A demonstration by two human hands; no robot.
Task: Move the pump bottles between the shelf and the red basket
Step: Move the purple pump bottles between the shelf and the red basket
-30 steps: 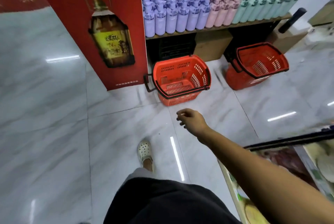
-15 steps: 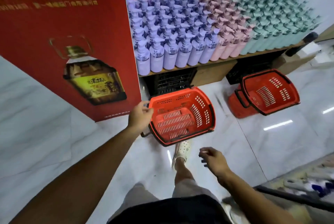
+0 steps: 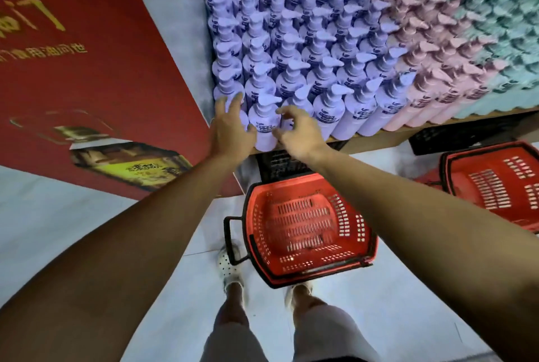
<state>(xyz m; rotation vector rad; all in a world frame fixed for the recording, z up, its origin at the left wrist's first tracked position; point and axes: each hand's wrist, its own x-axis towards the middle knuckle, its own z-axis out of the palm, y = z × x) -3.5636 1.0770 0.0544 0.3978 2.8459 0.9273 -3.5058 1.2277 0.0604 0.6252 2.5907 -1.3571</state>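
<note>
Rows of lilac plastic pump bottles [image 3: 329, 110] are packed upright at the left end of a wooden shelf [image 3: 376, 140], above a red slotted plastic basket [image 3: 294, 186] set on the floor, no bottles in it. A front-edge bottle [image 3: 264, 125] near the shelf's left corner is flanked by the left hand [image 3: 230, 131], fingers spread, and the right hand [image 3: 300, 134], fingers loosely curled, nothing gripped by either. Smooth, stiff, fairly heavy bottles are judged best taken round the body, not the pump head.

Both arms bare, extended forward. The left hand [image 3: 230, 129] has fingers straight and spread. The right hand [image 3: 302, 132] has fingers loosely curled, thumb apart. Hands close together, not touching.
</note>
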